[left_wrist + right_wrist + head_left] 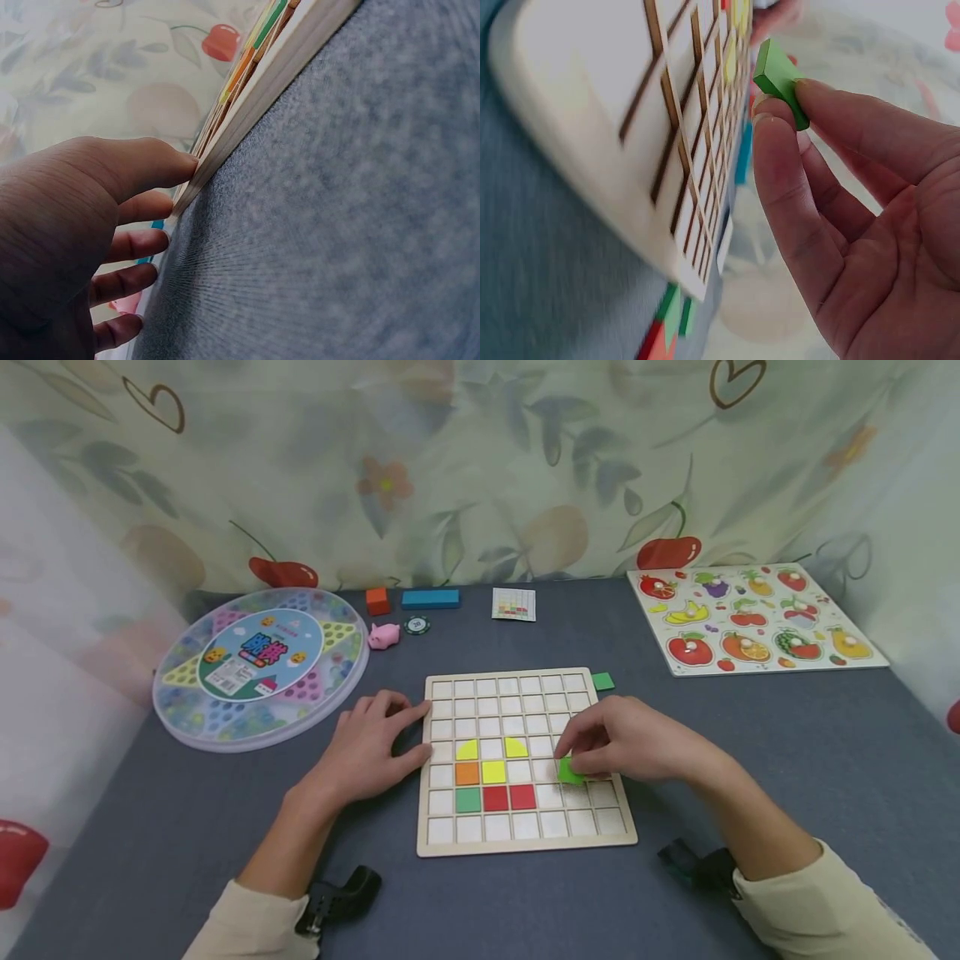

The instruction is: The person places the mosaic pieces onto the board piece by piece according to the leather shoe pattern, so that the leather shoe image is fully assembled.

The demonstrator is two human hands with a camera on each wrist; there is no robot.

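A light wooden grid board (pixel 525 850) lies on the dark cloth. My left hand (pixel 367 747) steadies its left edge with thumb and index fingertip, the other fingers loosely spread in the left wrist view. Between thumb and fingers, my right hand (pixel 630 739) pinches a bright green tile (pixel 784 75), held over the board's right part. Set in the grid are two yellow rounded tiles (pixel 467 749), an orange tile (pixel 467 773), a yellow square (pixel 493 772), a darker green tile (pixel 468 800) and two red tiles (pixel 496 798).
A loose green tile (pixel 603 682) lies by the board's far right corner. Behind are a pattern card (pixel 513 604), blue block (pixel 431 600), orange block (pixel 377 602), pink pig (pixel 384 636) and round chip (pixel 417 625). A round game box (pixel 258 743) stands left, a fruit puzzle (pixel 720 602) right.
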